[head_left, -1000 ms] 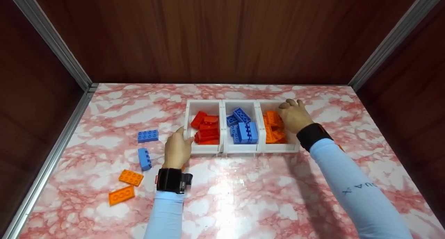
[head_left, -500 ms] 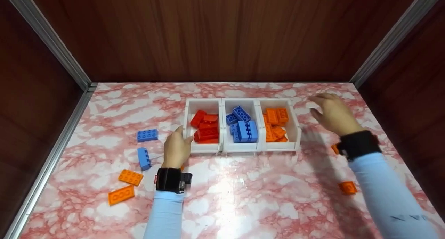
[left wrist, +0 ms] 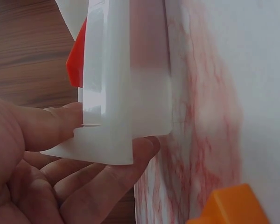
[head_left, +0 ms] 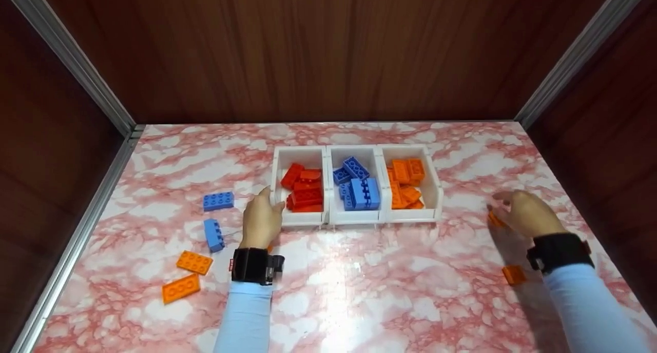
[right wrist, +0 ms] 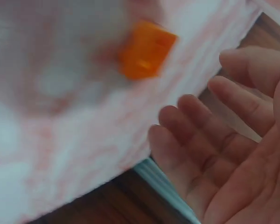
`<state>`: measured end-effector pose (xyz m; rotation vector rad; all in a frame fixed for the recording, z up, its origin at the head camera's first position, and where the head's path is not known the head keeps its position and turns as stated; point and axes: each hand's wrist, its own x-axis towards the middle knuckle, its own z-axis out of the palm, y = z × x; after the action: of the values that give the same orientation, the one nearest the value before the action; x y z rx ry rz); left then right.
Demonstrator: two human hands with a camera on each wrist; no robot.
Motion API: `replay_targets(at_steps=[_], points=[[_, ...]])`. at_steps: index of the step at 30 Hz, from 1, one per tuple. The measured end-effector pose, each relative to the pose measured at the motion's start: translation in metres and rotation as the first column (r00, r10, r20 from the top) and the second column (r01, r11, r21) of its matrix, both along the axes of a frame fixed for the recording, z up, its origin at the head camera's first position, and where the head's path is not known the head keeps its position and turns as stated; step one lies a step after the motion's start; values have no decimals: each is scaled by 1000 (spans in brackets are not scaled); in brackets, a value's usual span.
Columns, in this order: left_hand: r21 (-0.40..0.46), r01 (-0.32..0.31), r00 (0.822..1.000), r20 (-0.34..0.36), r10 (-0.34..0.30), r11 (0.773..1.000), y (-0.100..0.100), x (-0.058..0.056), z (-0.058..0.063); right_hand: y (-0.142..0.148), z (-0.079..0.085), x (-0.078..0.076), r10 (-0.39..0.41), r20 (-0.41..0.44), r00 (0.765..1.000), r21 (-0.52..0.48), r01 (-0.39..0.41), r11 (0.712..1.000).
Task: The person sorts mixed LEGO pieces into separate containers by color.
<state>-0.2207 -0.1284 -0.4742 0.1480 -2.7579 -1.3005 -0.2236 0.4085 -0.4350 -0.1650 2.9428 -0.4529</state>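
Note:
My left hand (head_left: 260,220) grips the left wall of the white bin (left wrist: 107,79), thumb over the rim and fingers beneath it. That bin is the leftmost of three joined ones and contains red bricks (head_left: 306,195). Blue bricks (head_left: 364,193) lie in the middle bin, orange bricks (head_left: 408,171) in the right one. Over on the right, my right hand (head_left: 531,212) hovers with loosely extended fingers and holds nothing. Just by its fingertips lies an orange brick (head_left: 496,219), partly covered by the hand. The right wrist view has one orange brick (right wrist: 147,50) apart from the fingers.
Two blue bricks (head_left: 218,201) and two orange bricks (head_left: 194,262) lie left of my left arm. Another orange brick (left wrist: 235,207) sits beside the left wrist, mostly hidden in the head view. A further orange brick (head_left: 514,274) lies nearer me at right. Wooden panels enclose the marbled table.
My right hand has moved from above the orange bricks' bin rightward, then down and toward me, to the loose orange brick. The left hand has kept its grip on the bin.

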Motion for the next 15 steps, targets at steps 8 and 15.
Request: replay_targets(at_steps=[8,15], points=[[-6,5,1000,22,-5,1000,-1,0,1,5,-28,23,27,-93,995,-11,-28,1000],[-14,16,1000,22,-16,1000,-1,0,0,1,-34,37,0,-109,994,-41,-5,999]])
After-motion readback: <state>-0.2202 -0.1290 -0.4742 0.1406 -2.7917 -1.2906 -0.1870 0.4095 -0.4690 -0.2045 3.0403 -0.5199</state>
